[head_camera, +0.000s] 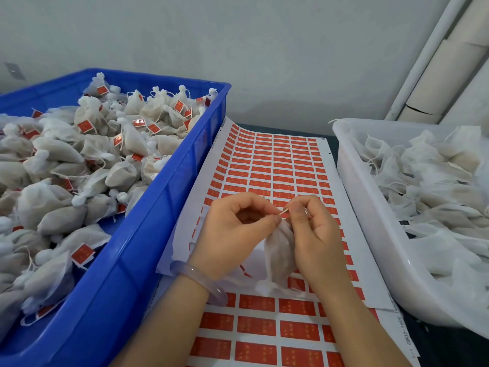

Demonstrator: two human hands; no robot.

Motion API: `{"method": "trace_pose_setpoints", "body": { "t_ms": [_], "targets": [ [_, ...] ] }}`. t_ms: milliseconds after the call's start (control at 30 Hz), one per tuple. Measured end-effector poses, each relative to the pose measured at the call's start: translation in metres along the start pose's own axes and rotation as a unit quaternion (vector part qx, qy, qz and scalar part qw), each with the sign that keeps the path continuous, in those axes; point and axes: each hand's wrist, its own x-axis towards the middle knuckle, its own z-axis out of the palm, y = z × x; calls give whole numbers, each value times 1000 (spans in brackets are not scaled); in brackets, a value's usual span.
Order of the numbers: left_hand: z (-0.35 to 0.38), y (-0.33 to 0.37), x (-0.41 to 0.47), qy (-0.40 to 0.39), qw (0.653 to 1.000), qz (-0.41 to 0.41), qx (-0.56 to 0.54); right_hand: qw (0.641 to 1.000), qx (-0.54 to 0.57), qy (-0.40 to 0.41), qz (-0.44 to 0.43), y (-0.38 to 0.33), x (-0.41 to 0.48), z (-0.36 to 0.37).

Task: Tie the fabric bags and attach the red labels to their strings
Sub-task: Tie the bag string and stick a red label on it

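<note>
A filled white fabric bag (279,254) hangs between my two hands over a sheet of red labels (275,165). My left hand (235,231) pinches the bag's thin string (284,211) between thumb and forefinger. My right hand (315,231) pinches the same string from the other side, fingers curled, just above the bag's neck. Whether a label sits on this string I cannot tell.
A blue crate (148,223) at left holds several tied bags with red labels. A white bin (370,215) at right holds several loose bags. A second label sheet (264,327) lies nearest me. Grey wall and white pipes stand behind.
</note>
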Motion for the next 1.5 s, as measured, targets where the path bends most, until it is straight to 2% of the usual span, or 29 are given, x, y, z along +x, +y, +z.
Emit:
{"method": "trace_pose_setpoints", "body": {
  "t_ms": [233,500,833,1167,1300,1400,1500],
  "targets": [
    [1,-2,1,6,1000,16,-8,999,-26,21,-30,0,-3,3],
    [4,0,-1,-33,999,29,12,994,-31,76,-78,-2,-2,3],
    [3,1,-5,-106,993,39,21,993,12,116,-19,-2,1,0],
    [9,-2,-4,-62,997,33,30,991,55,116,40,-4,1,0],
    [13,-3,-3,-11,999,21,32,989,83,100,72,-5,2,-1],
    [14,-6,-1,34,998,23,52,983,133,62,112,-5,1,0],
    [11,-8,0,37,996,13,76,971,192,40,134,-8,2,0]
  ]
}}
